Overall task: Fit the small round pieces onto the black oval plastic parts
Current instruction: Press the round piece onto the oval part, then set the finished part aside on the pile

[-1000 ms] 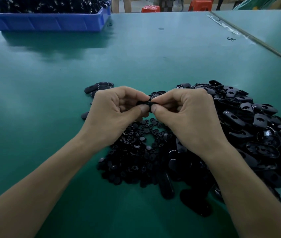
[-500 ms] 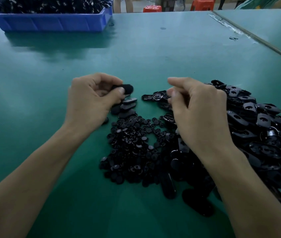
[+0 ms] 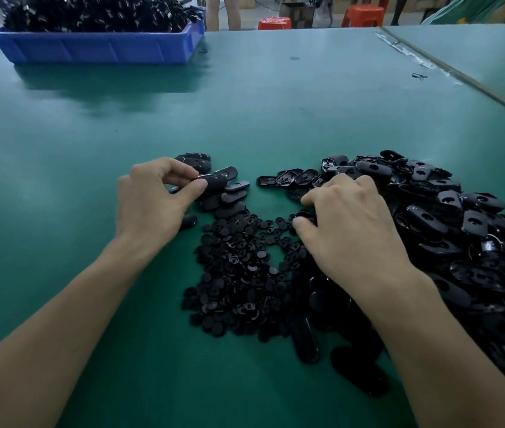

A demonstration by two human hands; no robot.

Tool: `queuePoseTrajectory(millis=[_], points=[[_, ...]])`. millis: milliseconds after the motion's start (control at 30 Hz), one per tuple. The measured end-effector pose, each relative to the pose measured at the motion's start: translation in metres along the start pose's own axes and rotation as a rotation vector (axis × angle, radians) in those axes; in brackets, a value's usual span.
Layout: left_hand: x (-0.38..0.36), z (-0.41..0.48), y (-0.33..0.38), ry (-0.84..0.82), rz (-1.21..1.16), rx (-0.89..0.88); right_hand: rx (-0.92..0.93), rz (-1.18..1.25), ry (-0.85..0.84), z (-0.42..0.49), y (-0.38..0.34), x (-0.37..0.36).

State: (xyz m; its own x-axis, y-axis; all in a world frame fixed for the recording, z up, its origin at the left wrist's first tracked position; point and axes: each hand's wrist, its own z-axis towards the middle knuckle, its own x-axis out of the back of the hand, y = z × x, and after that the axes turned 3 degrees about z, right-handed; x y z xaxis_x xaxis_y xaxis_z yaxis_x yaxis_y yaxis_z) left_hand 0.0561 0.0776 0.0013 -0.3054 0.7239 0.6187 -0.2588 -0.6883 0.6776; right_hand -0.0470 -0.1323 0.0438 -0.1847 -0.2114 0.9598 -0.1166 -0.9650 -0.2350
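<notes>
The hands are apart, with the loose spread of small round pieces (image 3: 239, 273) lying between them and a little nearer the person. The left hand (image 3: 155, 199) pinches one black oval part (image 3: 214, 182) between thumb and fingers, its long axis running roughly left to right and tipped slightly up at the far end. It is held just over a small cluster of ovals (image 3: 229, 197) lying flat at the far left edge of the round pieces. The right hand (image 3: 353, 233) is lowered palm-down where the round pieces meet the big heap of oval parts (image 3: 461, 223). Its fingers are curled and its fingertips are among the dark parts, but I cannot tell whether they have closed on anything. The heap lies directly to that hand's right and beyond it, so the right hand is plainly the nearer one for fetching the next oval, and either hand can reach the round pieces. Everything sits on a smooth green tabletop (image 3: 276, 118). At its far left corner stands a blue bin (image 3: 97, 49) piled with black parts, and red stools (image 3: 362, 13) stand past the far edge.
</notes>
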Motion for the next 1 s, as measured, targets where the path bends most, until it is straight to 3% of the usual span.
queuePoseTrajectory(millis=[300, 433, 533, 733, 867, 1000], points=[[-0.002, -0.003, -0.003, 0.002, 0.122, -0.045, -0.021, -0.034, 0.012, 0.001, 0.001, -0.006], [-0.003, -0.005, 0.006, 0.003, 0.041, -0.082, -0.005, 0.045, 0.176, 0.003, 0.003, -0.007], [-0.002, -0.009, 0.024, -0.091, -0.136, -0.137, 0.064, 0.276, 0.292, 0.004, 0.002, -0.007], [-0.002, -0.024, 0.05, -0.479, -0.519, -0.146, 0.133, 0.755, 0.145, 0.006, -0.001, -0.009], [-0.004, -0.026, 0.053, -0.518, -0.632, -0.1, 0.116, 0.949, 0.019, 0.007, 0.001, -0.01], [-0.003, -0.024, 0.054, -0.495, -0.704, -0.024, 0.072, 0.992, 0.035, 0.007, 0.002, -0.01]])
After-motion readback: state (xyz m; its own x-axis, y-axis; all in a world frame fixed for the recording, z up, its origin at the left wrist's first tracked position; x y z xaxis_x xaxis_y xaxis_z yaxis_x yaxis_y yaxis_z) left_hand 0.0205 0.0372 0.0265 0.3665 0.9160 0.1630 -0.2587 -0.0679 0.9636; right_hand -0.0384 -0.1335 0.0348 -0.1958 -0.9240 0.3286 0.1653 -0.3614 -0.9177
